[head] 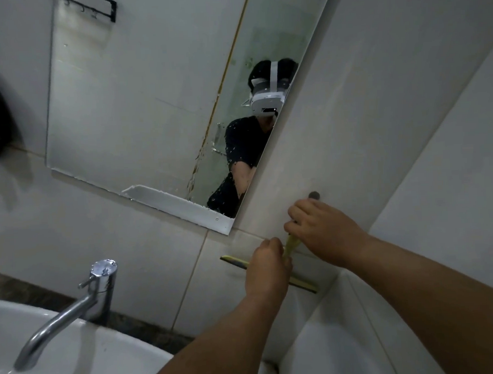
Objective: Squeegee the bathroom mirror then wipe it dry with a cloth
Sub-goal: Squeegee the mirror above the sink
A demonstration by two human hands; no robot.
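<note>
Left hand (267, 268) at five o'clock grips the yellow-green squeegee (291, 248) near its blade, low on the tiled wall; right hand (323, 230) curls round its handle just above; the droplet-speckled mirror (140, 106) hangs beyond at eleven o'clock.

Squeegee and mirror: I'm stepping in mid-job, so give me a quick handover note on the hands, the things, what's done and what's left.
Left hand: grips the yellow-green squeegee near its blade.
Right hand: fingers curled round the top of the handle, just below a dark wall hook.
Squeegee: against the tiled wall, below and right of the mirror, not touching it.
Done: cannot say for sure; water droplets show on the mirror's lower right.
Left: clear the remaining droplets, then wipe dry. No cloth is in view.
</note>
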